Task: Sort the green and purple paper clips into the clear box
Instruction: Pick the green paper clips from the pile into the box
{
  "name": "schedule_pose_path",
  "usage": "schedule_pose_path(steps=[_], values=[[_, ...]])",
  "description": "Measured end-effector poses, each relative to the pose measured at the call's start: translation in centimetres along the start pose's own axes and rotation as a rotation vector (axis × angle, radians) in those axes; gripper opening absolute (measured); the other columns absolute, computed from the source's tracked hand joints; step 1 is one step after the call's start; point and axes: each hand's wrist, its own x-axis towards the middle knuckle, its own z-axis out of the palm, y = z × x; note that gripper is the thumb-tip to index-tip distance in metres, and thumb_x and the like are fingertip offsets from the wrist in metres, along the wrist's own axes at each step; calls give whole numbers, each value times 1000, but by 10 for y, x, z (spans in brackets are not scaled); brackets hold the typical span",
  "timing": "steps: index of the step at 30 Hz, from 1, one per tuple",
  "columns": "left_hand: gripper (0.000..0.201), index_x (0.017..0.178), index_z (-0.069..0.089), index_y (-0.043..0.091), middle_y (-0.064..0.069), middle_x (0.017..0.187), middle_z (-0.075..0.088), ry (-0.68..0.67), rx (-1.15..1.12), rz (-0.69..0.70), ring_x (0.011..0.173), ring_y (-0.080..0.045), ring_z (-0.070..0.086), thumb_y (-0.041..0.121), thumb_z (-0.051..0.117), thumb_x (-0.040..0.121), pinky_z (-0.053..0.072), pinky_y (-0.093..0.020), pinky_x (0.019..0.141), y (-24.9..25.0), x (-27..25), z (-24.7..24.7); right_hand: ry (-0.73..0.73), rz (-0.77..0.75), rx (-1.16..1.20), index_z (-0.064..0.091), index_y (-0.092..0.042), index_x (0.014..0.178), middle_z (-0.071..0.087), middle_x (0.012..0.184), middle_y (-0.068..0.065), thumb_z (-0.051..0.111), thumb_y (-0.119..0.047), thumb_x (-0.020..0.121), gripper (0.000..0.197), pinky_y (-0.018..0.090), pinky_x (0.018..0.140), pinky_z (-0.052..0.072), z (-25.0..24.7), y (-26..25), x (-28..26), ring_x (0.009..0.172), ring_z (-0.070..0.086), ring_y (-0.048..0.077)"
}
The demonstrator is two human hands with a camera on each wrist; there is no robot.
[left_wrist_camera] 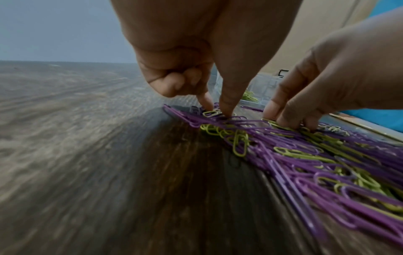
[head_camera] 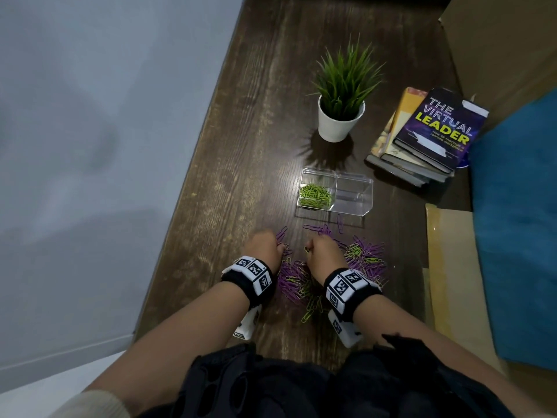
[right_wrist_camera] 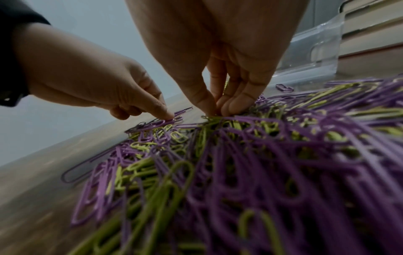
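Note:
A loose pile of purple and green paper clips (head_camera: 366, 256) lies on the dark wooden table (head_camera: 241, 182) just in front of me. My left hand (head_camera: 281, 248) is at the pile's left edge, thumb and forefinger pinching a green clip (left_wrist_camera: 211, 113) with the other fingers curled. My right hand (head_camera: 309, 249) pinches green clips (right_wrist_camera: 214, 118) at the pile's far middle. Behind the pile stands the clear two-compartment box (head_camera: 361, 203). Its left compartment holds green clips (head_camera: 315, 196) and its right one looks empty.
A white pot with a green plant (head_camera: 340, 122) stands behind the box. A stack of books (head_camera: 428, 137) lies at the back right. A blue cushion (head_camera: 518, 224) and brown cardboard (head_camera: 452, 267) border the right side. The table's left edge (head_camera: 184, 224) drops off close to my left hand.

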Motion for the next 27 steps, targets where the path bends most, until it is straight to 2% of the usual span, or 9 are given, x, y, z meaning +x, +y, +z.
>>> schedule_pose_path(steps=[5,9,13,15,17,20,23,25,27], values=[[20,96,60,5,-12,96,64,23,-31,6,88,-27,60,25,57,93,44,-33,70,0,1,0,56,-39,-74,61,-6,112,58,112,11,60,-20,91,26,36,96,45,5,6,-4,108,54,27],[21,102,59,4,-15,104,62,-1,-72,21,93,-29,60,22,53,94,48,-36,77,-6,4,-1,22,1,-57,65,-4,104,62,105,12,60,-16,88,20,34,88,47,5,1,-1,101,60,28],[21,106,56,3,-15,106,61,-44,-50,56,98,-29,58,19,50,96,43,-34,78,-11,3,-2,-31,-15,-63,66,-3,97,62,100,12,61,-17,86,19,34,84,49,5,-2,3,98,61,28],[20,105,56,3,-14,105,61,-59,-61,73,96,-28,58,19,47,97,42,-32,77,-12,1,-3,-44,-63,-120,62,-2,107,59,110,13,58,-15,88,23,36,92,46,5,-4,2,106,56,29],[19,100,55,4,-12,97,59,-57,-111,73,88,-26,57,19,44,97,40,-31,73,-12,-2,-6,-48,-118,-180,53,0,120,54,121,15,51,-8,92,29,36,96,42,4,-3,1,114,50,29],[15,85,51,9,-7,79,53,-28,-283,33,68,-18,48,15,43,96,36,-28,60,-12,-5,-13,-43,-164,-209,49,0,123,52,124,15,48,0,90,32,37,95,42,-1,-1,3,114,49,30],[13,84,52,13,-6,76,57,-19,-534,-81,67,-18,52,16,46,95,41,-27,60,-17,-3,-19,-42,-160,-172,50,-3,117,55,119,14,49,0,89,29,35,89,44,-7,1,6,108,53,29],[11,85,54,14,-6,76,62,-54,-730,-155,65,-19,56,14,48,94,44,-26,58,-22,0,-21,-43,-90,-71,55,-6,114,60,110,9,53,-5,89,25,33,84,46,-13,2,7,99,57,25],[14,82,55,16,-7,74,62,-96,-892,-199,59,-17,52,10,50,94,40,-25,53,-25,4,-21,-30,-10,116,58,-12,108,62,97,2,55,-10,90,18,28,75,50,-20,4,7,84,59,17]])
